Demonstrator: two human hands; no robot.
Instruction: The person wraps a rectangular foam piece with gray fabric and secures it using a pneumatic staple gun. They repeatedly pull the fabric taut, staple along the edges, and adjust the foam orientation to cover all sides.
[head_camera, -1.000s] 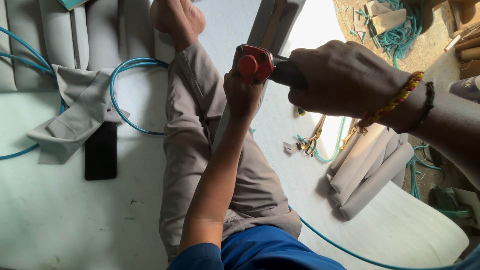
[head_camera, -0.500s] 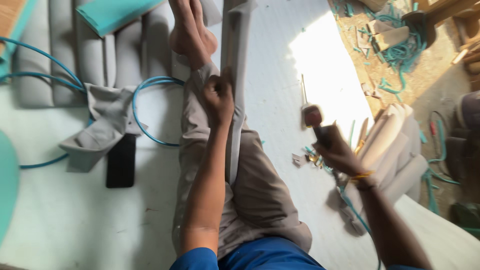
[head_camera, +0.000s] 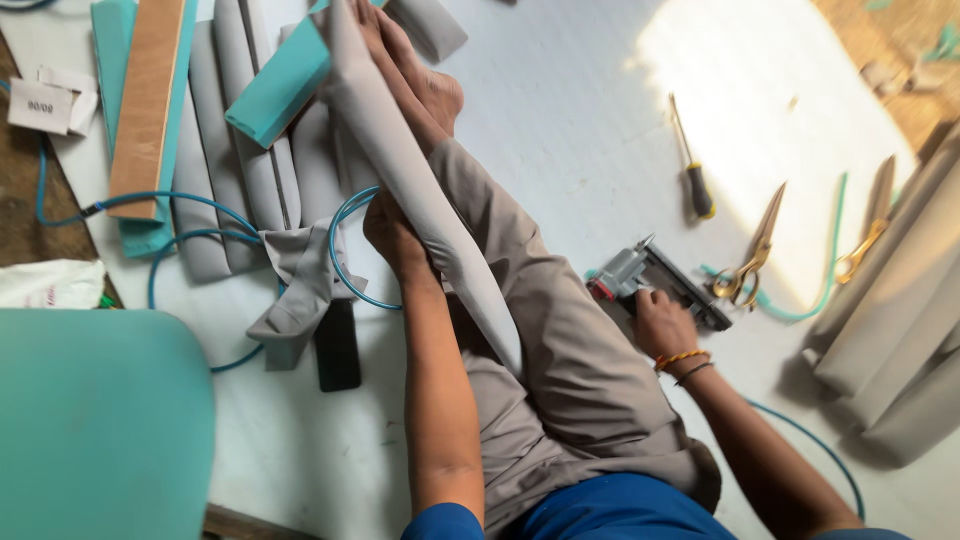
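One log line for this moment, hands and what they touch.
left hand: grips grey padded strip | right hand: on staple gun | scissors: on floor

Our left hand (head_camera: 392, 232) is curled closed with the arm stretched forward; our right hand (head_camera: 660, 322) reaches sideways, fingers (head_camera: 640, 298) bent down.

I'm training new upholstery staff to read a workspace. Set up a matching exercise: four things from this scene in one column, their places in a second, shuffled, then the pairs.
Things:
1. staple gun
2. long grey padded strip
3. screwdriver
4. black phone

Places:
A. on the white floor, beside the scissors
B. under the right hand
C. gripped by the left hand, along the leg
D. by the grey cloth and blue hose

Pairs: 1-B, 2-C, 3-A, 4-D
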